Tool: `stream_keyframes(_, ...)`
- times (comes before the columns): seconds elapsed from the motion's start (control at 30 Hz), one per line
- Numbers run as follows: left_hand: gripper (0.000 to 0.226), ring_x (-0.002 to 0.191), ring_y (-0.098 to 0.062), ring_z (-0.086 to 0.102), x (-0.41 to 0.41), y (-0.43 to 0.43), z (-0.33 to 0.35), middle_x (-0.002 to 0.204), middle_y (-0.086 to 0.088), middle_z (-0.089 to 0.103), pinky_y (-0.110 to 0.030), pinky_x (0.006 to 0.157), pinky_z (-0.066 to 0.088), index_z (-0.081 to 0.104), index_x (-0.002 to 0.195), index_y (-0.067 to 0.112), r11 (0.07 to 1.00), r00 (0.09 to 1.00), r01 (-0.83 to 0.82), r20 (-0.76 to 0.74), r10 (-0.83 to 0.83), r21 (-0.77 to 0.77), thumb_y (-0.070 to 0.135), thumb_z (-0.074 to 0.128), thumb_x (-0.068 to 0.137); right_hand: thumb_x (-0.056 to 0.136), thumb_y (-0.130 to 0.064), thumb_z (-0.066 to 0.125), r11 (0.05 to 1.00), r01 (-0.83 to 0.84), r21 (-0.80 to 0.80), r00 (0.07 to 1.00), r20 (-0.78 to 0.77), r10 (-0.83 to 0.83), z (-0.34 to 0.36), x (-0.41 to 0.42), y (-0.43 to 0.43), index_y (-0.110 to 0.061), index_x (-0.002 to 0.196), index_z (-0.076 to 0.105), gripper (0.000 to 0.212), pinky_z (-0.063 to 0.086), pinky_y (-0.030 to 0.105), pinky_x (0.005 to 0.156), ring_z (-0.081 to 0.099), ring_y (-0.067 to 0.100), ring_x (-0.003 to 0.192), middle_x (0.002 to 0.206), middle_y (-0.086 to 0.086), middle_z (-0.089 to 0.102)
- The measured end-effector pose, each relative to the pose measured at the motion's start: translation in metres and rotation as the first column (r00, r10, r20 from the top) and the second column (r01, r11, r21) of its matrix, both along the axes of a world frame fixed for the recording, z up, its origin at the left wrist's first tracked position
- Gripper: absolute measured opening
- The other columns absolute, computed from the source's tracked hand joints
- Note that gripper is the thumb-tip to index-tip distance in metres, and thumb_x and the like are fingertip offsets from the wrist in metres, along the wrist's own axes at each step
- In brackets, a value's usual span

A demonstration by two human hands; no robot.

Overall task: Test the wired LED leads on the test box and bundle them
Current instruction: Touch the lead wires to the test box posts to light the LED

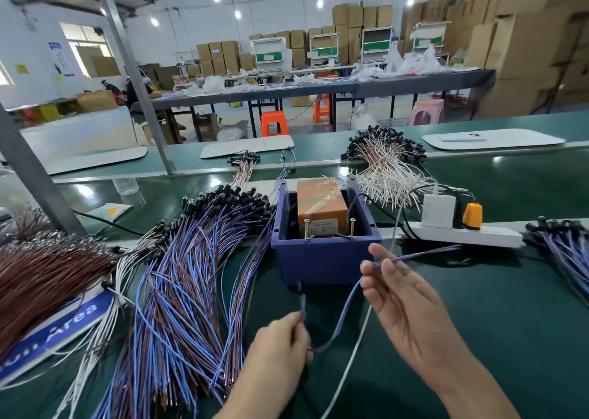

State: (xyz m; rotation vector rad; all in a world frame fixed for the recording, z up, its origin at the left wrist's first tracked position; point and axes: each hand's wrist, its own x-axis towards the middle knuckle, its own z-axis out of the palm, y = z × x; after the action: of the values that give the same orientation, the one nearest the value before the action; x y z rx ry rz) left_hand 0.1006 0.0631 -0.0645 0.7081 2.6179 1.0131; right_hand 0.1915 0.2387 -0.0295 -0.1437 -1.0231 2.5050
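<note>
A blue-and-brown LED lead (pixel 342 313) loops between my two hands in front of the test box (pixel 325 260), a dark blue bin holding an orange block (pixel 322 206) and two upright screws (pixel 329 229). My left hand (pixel 280 348) pinches the lead near its black LED end, which points up toward the box front. My right hand (pixel 401 294) pinches the lead further along, fingers half spread; its free end trails right. A large fan of blue-and-brown leads (pixel 191 275) lies left of the box.
Brown leads (pixel 47 268) and white leads (pixel 127 259) lie at far left over a blue sign (pixel 70 323). Behind the box a white-and-brown bundle (pixel 385 166); right of it a white power strip (pixel 462 235) with plugs, more blue leads (pixel 567 249), and a white cable (pixel 353 355).
</note>
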Motion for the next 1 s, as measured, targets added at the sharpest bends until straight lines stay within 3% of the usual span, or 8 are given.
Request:
stream_keyframes(0.13, 0.023, 0.097, -0.031, 0.063, -0.001, 0.015, 0.007, 0.1, -0.002, 0.07, -0.036, 0.079, 0.05, 0.056, 0.115, 0.031, 0.933, 0.951, 0.133, -0.224, -0.216, -0.333, 0.034, 0.038, 0.102, 0.089, -0.016, 0.054, 0.99, 0.072, 0.118, 0.996, 0.051, -0.079, -0.006, -0.007, -0.004, -0.008, 0.101, 0.077, 0.028, 0.048, 0.021, 0.048, 0.054, 0.012, 0.053, 0.074, 0.01, 0.064)
stream_keyframes(0.23, 0.037, 0.11, -0.032, 0.061, -0.016, 0.025, 0.015, 0.118, -0.002, 0.068, -0.038, 0.087, 0.051, 0.053, 0.135, 0.039, 0.888, 0.909, 0.185, -0.27, -0.317, -0.42, 0.03, 0.038, 0.103, 0.089, -0.022, 0.056, 0.972, 0.104, 0.212, 0.986, 0.109, -0.129, -0.01, -0.009, -0.001, -0.01, 0.114, 0.068, 0.03, 0.041, 0.019, 0.043, 0.047, 0.011, 0.046, 0.071, 0.008, 0.062)
stream_keyframes(0.33, 0.036, 0.116, -0.025, 0.058, -0.029, 0.034, 0.016, 0.122, 0.003, 0.058, -0.038, 0.09, 0.051, 0.054, 0.137, 0.042, 0.89, 0.895, 0.202, -0.293, -0.338, -0.409, 0.033, 0.04, 0.106, 0.089, -0.028, 0.061, 0.958, 0.106, 0.267, 0.976, 0.157, -0.151, -0.014, -0.01, 0.0, -0.012, 0.104, 0.062, 0.022, 0.039, 0.019, 0.04, 0.047, 0.013, 0.043, 0.071, 0.011, 0.066)
stream_keyframes(0.53, 0.033, 0.123, -0.01, 0.052, -0.031, 0.034, -0.002, 0.128, 0.017, 0.057, -0.033, 0.091, 0.049, 0.055, 0.136, 0.041, 0.975, 0.923, 0.13, -0.337, -0.185, -0.178, 0.041, 0.043, 0.104, 0.078, -0.042, 0.071, 0.943, 0.105, 0.315, 0.958, 0.222, -0.181, -0.02, -0.014, 0.0, -0.01, 0.094, 0.06, 0.038, 0.041, 0.021, 0.04, 0.05, 0.013, 0.042, 0.075, 0.015, 0.072)
stream_keyframes(0.7, 0.027, 0.111, -0.016, 0.062, -0.033, 0.029, -0.006, 0.121, 0.013, 0.069, -0.038, 0.091, 0.049, 0.064, 0.126, 0.034, 0.992, 0.944, 0.108, -0.321, -0.081, 0.067, 0.031, 0.048, 0.104, 0.079, -0.041, 0.071, 0.941, 0.085, 0.329, 0.954, 0.244, -0.172, -0.024, -0.015, -0.002, -0.01, 0.093, 0.059, 0.036, 0.043, 0.021, 0.041, 0.053, 0.012, 0.044, 0.078, 0.016, 0.074)
stream_keyframes(0.8, 0.025, 0.1, -0.013, 0.065, -0.035, 0.027, -0.007, 0.106, 0.014, 0.071, -0.036, 0.087, 0.051, 0.066, 0.121, 0.031, 0.976, 0.957, 0.095, -0.289, -0.034, 0.197, 0.027, 0.05, 0.104, 0.08, -0.039, 0.071, 0.944, 0.086, 0.32, 0.953, 0.249, -0.171, -0.025, -0.016, -0.002, -0.012, 0.089, 0.058, 0.031, 0.041, 0.021, 0.04, 0.053, 0.012, 0.043, 0.077, 0.015, 0.074)
stream_keyframes(0.9, 0.021, 0.08, -0.001, 0.062, -0.031, 0.026, -0.004, 0.087, 0.02, 0.068, -0.019, 0.071, 0.045, 0.068, 0.114, 0.033, 0.923, 0.974, 0.117, -0.222, -0.035, 0.367, 0.028, 0.05, 0.105, 0.079, -0.041, 0.072, 0.936, 0.078, 0.343, 0.953, 0.251, -0.171, -0.025, -0.016, -0.003, -0.015, 0.085, 0.059, 0.029, 0.041, 0.021, 0.04, 0.053, 0.013, 0.043, 0.076, 0.015, 0.074)
stream_keyframes(1.0, 0.019, 0.081, -0.002, 0.065, -0.022, 0.028, 0.003, 0.088, 0.017, 0.069, -0.014, 0.071, 0.046, 0.07, 0.109, 0.037, 0.836, 0.992, 0.122, -0.089, -0.088, 0.535, 0.033, 0.052, 0.104, 0.079, -0.046, 0.073, 0.893, 0.042, 0.448, 0.959, 0.232, -0.161, -0.024, -0.014, -0.005, -0.026, 0.077, 0.067, 0.02, 0.042, 0.022, 0.041, 0.053, 0.014, 0.043, 0.075, 0.015, 0.074)
